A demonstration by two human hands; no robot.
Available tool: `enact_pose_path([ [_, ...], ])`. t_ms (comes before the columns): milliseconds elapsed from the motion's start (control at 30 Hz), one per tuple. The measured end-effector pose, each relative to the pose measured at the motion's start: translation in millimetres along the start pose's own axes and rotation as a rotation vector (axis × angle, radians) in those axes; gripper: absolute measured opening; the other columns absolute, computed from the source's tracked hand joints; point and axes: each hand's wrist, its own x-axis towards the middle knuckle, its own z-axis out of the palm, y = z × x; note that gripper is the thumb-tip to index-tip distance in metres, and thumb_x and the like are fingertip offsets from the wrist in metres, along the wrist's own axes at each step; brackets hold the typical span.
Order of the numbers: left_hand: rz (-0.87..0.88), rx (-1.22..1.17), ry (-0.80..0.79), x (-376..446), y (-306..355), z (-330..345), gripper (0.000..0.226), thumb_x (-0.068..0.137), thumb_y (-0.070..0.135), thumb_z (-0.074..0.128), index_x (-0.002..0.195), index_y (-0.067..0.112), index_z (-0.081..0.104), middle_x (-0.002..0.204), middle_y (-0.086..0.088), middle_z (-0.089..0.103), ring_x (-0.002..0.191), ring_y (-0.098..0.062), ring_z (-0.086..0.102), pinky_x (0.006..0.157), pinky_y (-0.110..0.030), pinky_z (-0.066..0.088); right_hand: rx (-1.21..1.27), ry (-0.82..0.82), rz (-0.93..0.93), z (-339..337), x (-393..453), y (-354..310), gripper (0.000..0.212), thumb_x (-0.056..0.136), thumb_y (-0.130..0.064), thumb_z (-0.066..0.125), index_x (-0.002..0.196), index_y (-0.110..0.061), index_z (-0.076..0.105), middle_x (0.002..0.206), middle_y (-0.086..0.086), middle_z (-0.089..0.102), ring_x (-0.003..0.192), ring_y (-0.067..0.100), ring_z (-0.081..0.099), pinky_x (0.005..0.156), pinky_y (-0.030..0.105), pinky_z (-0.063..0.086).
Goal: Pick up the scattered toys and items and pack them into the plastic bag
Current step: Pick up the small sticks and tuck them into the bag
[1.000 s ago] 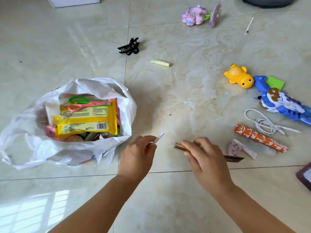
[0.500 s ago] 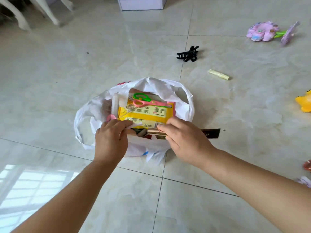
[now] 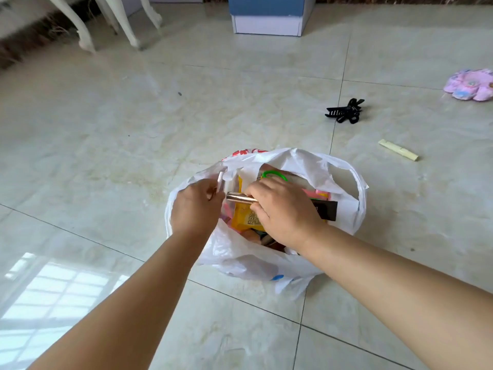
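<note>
Pale floor tiles carried the white plastic bag, both hands over its mouth: left hand pinched a thin white stick, right hand gripped a gold tube. Dropping step; next, release both inside, then fetch the black hair claw.

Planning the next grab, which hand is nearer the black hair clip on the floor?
Right. The right hand, over the plastic bag, lies below-left of the black hair clip; the left hand is farther left.
</note>
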Motion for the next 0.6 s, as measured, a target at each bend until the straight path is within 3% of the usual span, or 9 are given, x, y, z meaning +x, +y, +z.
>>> enact_pose_path([
  [200, 0.128, 0.088, 0.0, 11.0, -16.3, -4.2, 0.021, 0.084, 0.015, 0.056, 0.099, 0.022, 0.069, 0.104, 0.0, 0.067, 0.091, -0.023, 0.062, 0.073, -0.032, 0.048, 0.075, 0.008, 0.073, 16.3, 6.4, -2.9, 0.025, 0.074, 0.002, 0.05, 0.097, -0.002, 0.058, 0.092, 0.016, 0.061, 0.092, 0.032, 0.051, 0.072, 0.036, 0.04],
  [433, 0.325, 0.176, -0.014, 6.3, -42.4, -27.0, 0.012, 0.078, 0.012, 0.068, 0.085, 0.021, 0.071, 0.085, 0.006, 0.063, 0.072, -0.015, 0.059, 0.063, -0.026, 0.045, 0.151, -0.004, 0.097, 23.7, 17.0, -14.1, 0.021, 0.084, -0.008, 0.054, 0.104, -0.006, 0.053, 0.1, 0.013, 0.059, 0.095, 0.03, 0.053, 0.071, 0.036, 0.043],
  [600, 0.377, 0.177, -0.053, -4.2, -42.7, -22.5, 0.011, 0.077, 0.014, 0.07, 0.085, 0.021, 0.072, 0.084, 0.006, 0.064, 0.074, -0.016, 0.058, 0.061, -0.029, 0.047, 0.229, -0.022, 0.125, 25.2, 22.7, -20.2, 0.024, 0.082, -0.005, 0.057, 0.106, -0.006, 0.053, 0.109, 0.012, 0.055, 0.097, 0.031, 0.053, 0.074, 0.04, 0.047],
])
